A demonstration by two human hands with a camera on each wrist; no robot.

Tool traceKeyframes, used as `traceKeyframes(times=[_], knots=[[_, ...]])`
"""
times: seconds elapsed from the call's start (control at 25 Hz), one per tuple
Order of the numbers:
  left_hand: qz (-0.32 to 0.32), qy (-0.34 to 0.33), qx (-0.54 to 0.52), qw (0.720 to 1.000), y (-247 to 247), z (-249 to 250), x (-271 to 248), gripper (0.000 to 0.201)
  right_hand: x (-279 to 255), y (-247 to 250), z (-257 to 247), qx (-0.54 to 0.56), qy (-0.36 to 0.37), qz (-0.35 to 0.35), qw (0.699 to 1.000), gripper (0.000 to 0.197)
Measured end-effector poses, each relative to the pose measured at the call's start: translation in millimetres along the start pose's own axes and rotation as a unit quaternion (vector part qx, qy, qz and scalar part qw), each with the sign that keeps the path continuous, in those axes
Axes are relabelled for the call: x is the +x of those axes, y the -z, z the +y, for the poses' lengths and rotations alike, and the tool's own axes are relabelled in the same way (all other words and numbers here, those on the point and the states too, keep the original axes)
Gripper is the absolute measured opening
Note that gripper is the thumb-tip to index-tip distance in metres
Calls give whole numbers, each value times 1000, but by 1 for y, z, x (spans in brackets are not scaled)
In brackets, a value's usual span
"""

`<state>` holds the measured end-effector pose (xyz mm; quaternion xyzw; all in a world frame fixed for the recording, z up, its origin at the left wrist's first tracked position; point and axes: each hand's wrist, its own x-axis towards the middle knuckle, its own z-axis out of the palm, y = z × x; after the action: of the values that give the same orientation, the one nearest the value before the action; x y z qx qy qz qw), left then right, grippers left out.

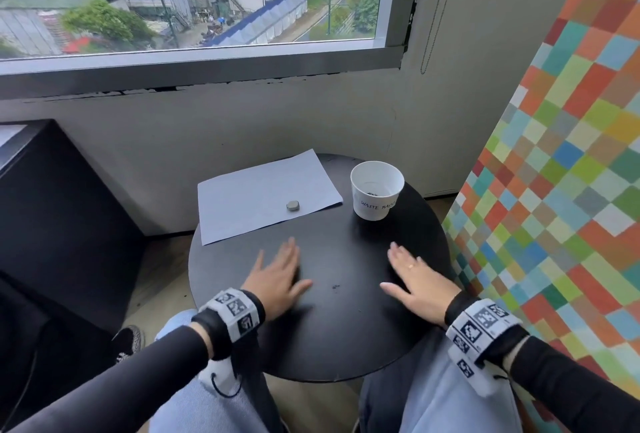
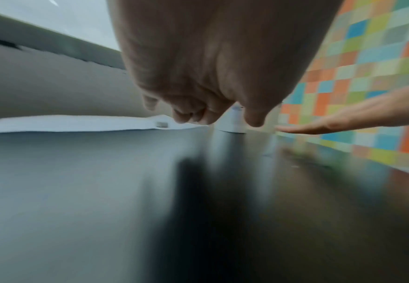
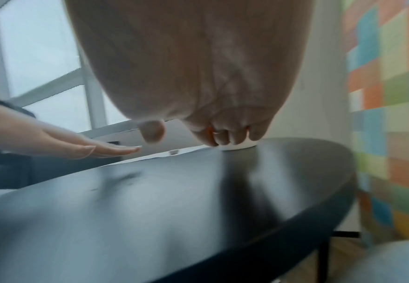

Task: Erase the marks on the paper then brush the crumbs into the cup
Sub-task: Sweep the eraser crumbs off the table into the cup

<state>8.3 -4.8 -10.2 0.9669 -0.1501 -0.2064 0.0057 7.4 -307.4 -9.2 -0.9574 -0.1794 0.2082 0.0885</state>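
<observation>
I am seeing both hands hovering flat over the round black counter, holding nothing. The left hand is lying at seven o'clock, its fingers spread wide; the right hand is lying at five o'clock, also wide. Between them a small cluster of dark crumbs is sitting on the counter. The paper is lying at eleven o'clock with the eraser resting near its close edge. The cup is standing upright at one o'clock, with dark crumbs inside.

Black long sleeves, light blue jeans, white tag-printed wristbands on black straps, thin ring on right hand.
</observation>
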Motion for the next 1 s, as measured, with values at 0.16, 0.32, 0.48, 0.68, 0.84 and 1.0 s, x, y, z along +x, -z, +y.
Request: traceKeyframes(times=[0.16, 0.32, 0.48, 0.68, 0.84, 1.0], knots=[[-34, 99, -27, 994, -7, -12, 7, 84, -5, -12, 4, -49, -39, -36, 997, 115], [-55, -98, -5, 994, -25, 36, -19, 127, -25, -33, -45, -66, 88, -27, 994, 114], [-56, -131, -29, 989, -22, 41, -34, 136, -27, -24, -42, -23, 99, -39, 994, 110], [-12, 110, -51, 993, -1, -23, 6, 83, -5, -2, 12, -8, -116, -24, 993, 96], [-52, 6, -15, 999, -10, -2, 3, 114, -17, -29, -25, -51, 17, -12, 998, 117], [-67, -162, -8, 985, -27, 37, -29, 128, -40, -35, -63, -62, 134, -41, 988, 103]])
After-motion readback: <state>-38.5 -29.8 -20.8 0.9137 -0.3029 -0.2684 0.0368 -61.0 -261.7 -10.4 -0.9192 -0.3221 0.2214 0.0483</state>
